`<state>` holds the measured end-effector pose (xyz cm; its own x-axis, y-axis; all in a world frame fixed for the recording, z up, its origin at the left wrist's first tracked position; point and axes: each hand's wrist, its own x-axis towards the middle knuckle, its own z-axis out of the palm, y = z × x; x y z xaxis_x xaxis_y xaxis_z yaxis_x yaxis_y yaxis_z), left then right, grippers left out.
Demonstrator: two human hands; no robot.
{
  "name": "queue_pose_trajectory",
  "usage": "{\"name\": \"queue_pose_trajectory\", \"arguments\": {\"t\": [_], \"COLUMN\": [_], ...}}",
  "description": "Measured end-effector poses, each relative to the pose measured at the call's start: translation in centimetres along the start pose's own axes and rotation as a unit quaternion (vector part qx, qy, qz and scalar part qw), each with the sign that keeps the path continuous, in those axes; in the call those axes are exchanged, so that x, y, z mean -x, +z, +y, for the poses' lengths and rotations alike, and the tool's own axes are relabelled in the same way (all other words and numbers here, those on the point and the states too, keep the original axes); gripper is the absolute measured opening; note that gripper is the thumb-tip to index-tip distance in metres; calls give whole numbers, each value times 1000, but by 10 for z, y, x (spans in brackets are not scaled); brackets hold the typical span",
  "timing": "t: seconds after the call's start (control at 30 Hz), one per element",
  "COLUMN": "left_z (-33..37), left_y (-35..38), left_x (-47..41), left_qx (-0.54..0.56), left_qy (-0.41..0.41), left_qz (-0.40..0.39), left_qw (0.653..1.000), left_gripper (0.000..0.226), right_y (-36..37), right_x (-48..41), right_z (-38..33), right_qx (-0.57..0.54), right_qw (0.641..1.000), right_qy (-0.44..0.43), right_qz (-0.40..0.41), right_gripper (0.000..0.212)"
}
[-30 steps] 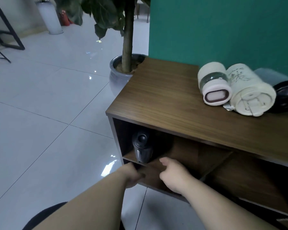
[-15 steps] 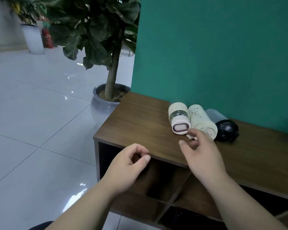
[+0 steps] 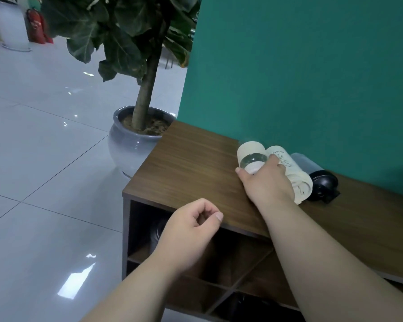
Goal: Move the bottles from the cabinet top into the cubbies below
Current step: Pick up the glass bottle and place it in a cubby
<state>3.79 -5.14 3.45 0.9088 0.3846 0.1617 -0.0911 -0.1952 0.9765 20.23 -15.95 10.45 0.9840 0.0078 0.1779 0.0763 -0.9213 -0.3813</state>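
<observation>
Three bottles lie side by side on the wooden cabinet top (image 3: 184, 173), against the green wall. My right hand (image 3: 264, 182) is closed over the near end of the leftmost one, a cream bottle with a clear band (image 3: 250, 153). Beside it lies a cream printed bottle (image 3: 289, 168), then a grey bottle with a black cap (image 3: 321, 180). My left hand (image 3: 191, 231) hovers in front of the top-left cubby, fingers curled, holding nothing. A dark bottle (image 3: 156, 231) stands in that cubby, mostly hidden behind my left hand.
A large potted plant in a grey pot (image 3: 130, 145) stands on the tiled floor just left of the cabinet. The cubbies (image 3: 237, 270) below have slanted dividers. A green wall (image 3: 300, 66) backs the cabinet. A red extinguisher (image 3: 36, 26) is far off.
Both hands came up out of the cubby area. My right hand reached onto the cabinet top and closed on the leftmost cream bottle. The view rose toward the top.
</observation>
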Motion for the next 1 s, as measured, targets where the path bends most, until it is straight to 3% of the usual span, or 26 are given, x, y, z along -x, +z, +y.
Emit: {"name": "queue_pose_trajectory", "arguments": {"t": [0.27, 0.47, 0.67, 0.73, 0.83, 1.0], "left_z": [-6, -11, -24, -31, -41, -69], "left_y": [4, -5, -17, -21, -21, 12], "left_x": [4, 2, 7, 8, 12, 32], "left_qx": [-28, 0, 21, -2, -40, 0], "left_qy": [3, -23, -131, -164, -141, -149], "left_qz": [-60, -87, -213, -257, -320, -400], "left_qw": [998, 996, 968, 952, 936, 904], "left_gripper": [14, 17, 5, 25, 49, 91], "right_y": [10, -22, -82, -95, -96, -61], "right_x": [-3, 20, 69, 85, 104, 125], "right_z": [2, 12, 28, 39, 61, 92], "right_qx": [-62, -139, -255, -286, -302, -188], "right_qw": [996, 990, 963, 951, 937, 948], "right_qy": [66, 17, -86, -113, -137, -184], "right_qz": [-9, 26, -2, -41, -108, -179], "right_gripper": [77, 80, 60, 53, 56, 60]}}
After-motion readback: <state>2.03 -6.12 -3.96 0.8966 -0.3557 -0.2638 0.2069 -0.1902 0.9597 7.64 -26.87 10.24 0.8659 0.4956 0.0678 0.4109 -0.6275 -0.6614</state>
